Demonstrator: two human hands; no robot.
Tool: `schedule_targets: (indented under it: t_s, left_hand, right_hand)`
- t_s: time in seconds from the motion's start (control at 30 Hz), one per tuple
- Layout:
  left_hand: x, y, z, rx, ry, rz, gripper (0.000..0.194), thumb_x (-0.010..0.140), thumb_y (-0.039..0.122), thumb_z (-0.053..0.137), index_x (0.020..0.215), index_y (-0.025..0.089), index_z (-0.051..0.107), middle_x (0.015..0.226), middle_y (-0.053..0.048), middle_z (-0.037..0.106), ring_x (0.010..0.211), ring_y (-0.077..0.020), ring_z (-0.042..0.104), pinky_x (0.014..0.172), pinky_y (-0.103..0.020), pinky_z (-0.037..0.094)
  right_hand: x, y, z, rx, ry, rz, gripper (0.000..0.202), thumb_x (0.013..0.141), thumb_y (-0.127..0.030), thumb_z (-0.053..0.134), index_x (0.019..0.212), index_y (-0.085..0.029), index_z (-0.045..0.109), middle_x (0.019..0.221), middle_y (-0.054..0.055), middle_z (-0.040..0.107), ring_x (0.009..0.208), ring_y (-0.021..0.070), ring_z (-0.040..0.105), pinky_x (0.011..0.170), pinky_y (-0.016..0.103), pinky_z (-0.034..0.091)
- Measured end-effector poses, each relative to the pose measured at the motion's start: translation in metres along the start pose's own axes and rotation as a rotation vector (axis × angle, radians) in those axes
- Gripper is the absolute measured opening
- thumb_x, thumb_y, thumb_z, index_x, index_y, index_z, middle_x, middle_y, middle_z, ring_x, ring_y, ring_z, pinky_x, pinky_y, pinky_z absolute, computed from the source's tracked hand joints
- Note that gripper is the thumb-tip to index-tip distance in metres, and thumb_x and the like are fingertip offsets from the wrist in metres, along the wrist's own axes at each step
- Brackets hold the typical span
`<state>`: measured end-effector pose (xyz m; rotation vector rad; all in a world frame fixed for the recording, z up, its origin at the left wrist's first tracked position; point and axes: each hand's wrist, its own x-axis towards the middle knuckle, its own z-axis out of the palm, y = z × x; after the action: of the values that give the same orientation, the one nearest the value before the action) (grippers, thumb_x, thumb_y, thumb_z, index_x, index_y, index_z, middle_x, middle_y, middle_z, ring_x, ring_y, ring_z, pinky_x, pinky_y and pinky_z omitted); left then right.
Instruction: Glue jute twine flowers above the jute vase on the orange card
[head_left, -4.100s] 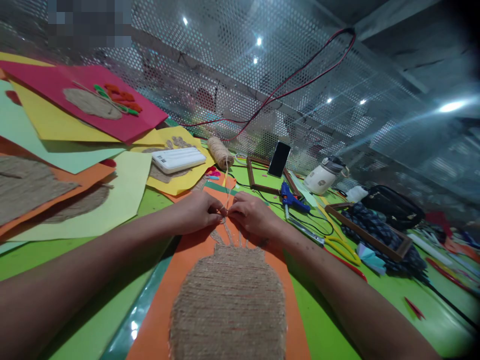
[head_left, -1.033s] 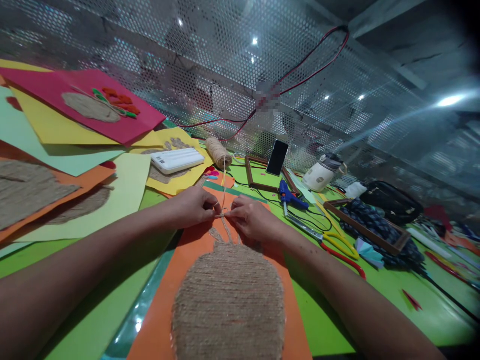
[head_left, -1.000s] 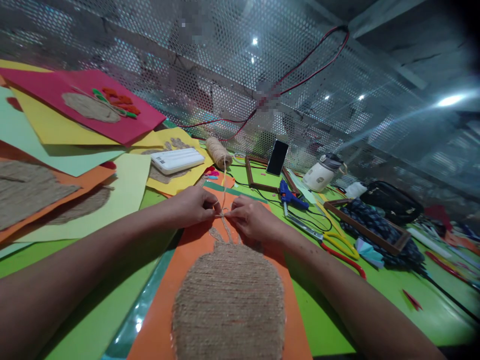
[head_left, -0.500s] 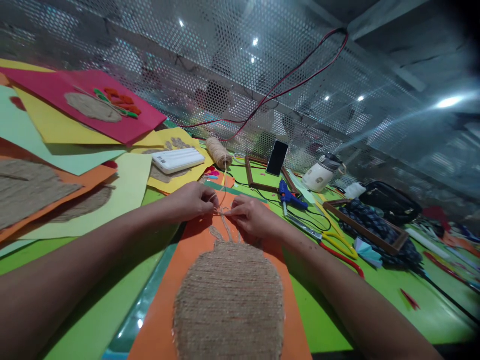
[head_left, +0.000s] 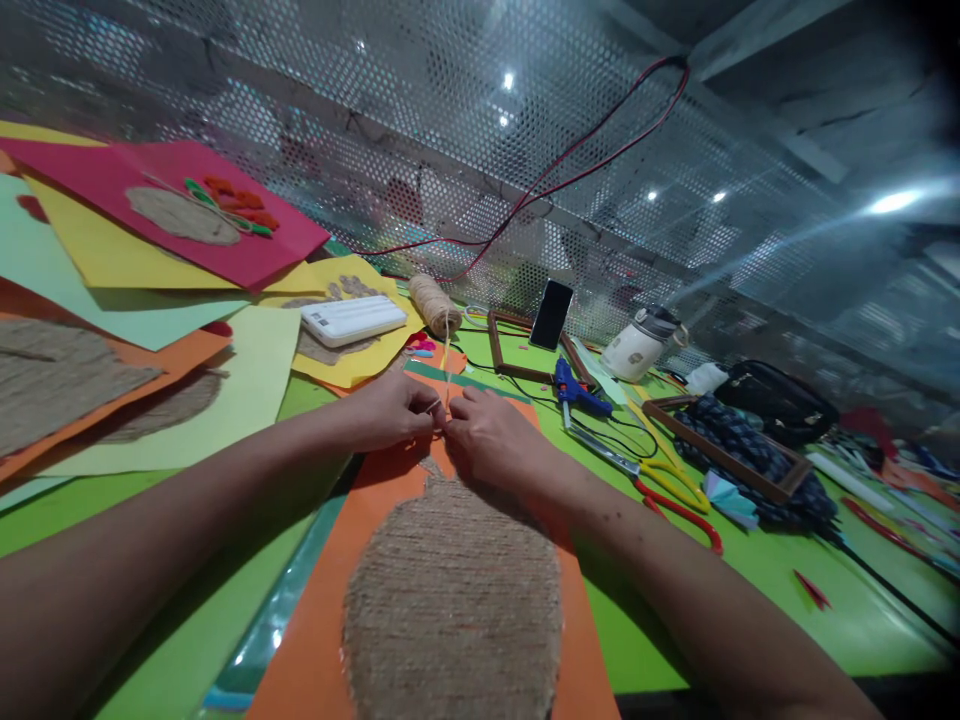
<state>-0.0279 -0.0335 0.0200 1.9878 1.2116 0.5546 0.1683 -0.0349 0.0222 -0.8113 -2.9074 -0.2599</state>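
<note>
Nearest me lies the orange sheet [head_left: 390, 520] with its burlap shape [head_left: 454, 600], flat so I can work on it. Just beyond, my left hand [head_left: 390, 410] and right hand [head_left: 487, 435] meet, fingertips pinched on the twine [head_left: 447, 375], which runs taut to the far spool [head_left: 435, 303].

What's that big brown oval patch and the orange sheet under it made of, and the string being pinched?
The brown oval patch looks like coarse burlap or jute: its woven ribbing shows. The orange sheet seems matte craft paper. The thin tan string looks like jute twine, running from a wound spool.
</note>
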Motion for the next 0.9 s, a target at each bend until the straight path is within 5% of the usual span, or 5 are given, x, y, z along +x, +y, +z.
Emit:
schedule_targets:
  t_s: [0.47, 0.67, 0.8, 0.9]
  left_hand:
    - [-0.001, 0.0, 0.0, 0.002, 0.118, 0.023, 0.016, 0.076, 0.033, 0.06, 0.075, 0.018, 0.062, 0.064, -0.001, 0.067, 0.06, -0.0152, 0.06, 0.057, -0.027, 0.04]
    - [-0.001, 0.005, 0.005, 0.17, 0.083, 0.073, 0.017, 0.08, 0.033, 0.058, 0.071, 0.018, 0.064, 0.067, -0.001, 0.068, 0.066, -0.0158, 0.061, 0.064, -0.027, 0.041]
    - [-0.001, 0.004, 0.008, 0.201, 0.028, 0.08, 0.018, 0.081, 0.034, 0.058, 0.078, 0.019, 0.068, 0.075, -0.002, 0.072, 0.072, -0.017, 0.065, 0.068, -0.027, 0.044]
    - [-0.002, 0.004, 0.009, 0.204, 0.023, 0.058, 0.022, 0.082, 0.035, 0.058, 0.085, 0.018, 0.071, 0.083, -0.004, 0.076, 0.078, -0.0189, 0.067, 0.071, -0.027, 0.046]
  right_hand:
    - [0.0, 0.032, -0.01, 0.461, 0.262, 0.245, 0.025, 0.088, -0.004, 0.058, 0.095, -0.017, 0.078, 0.084, 0.005, 0.07, 0.072, 0.0137, 0.06, 0.07, 0.029, 0.049]
    - [0.013, 0.031, -0.009, 0.4, 0.152, 0.015, 0.05, 0.084, 0.0, 0.065, 0.128, -0.022, 0.065, 0.139, 0.011, 0.06, 0.124, 0.023, 0.054, 0.105, 0.046, 0.044]
    - [0.016, 0.033, -0.007, 0.382, 0.05, -0.008, 0.02, 0.087, -0.004, 0.066, 0.098, -0.02, 0.069, 0.129, 0.01, 0.065, 0.116, 0.0233, 0.057, 0.104, 0.047, 0.043]
    - [0.009, 0.034, -0.009, 0.402, 0.259, 0.107, 0.017, 0.085, -0.002, 0.064, 0.088, -0.018, 0.064, 0.116, 0.011, 0.065, 0.11, 0.023, 0.057, 0.097, 0.042, 0.047]
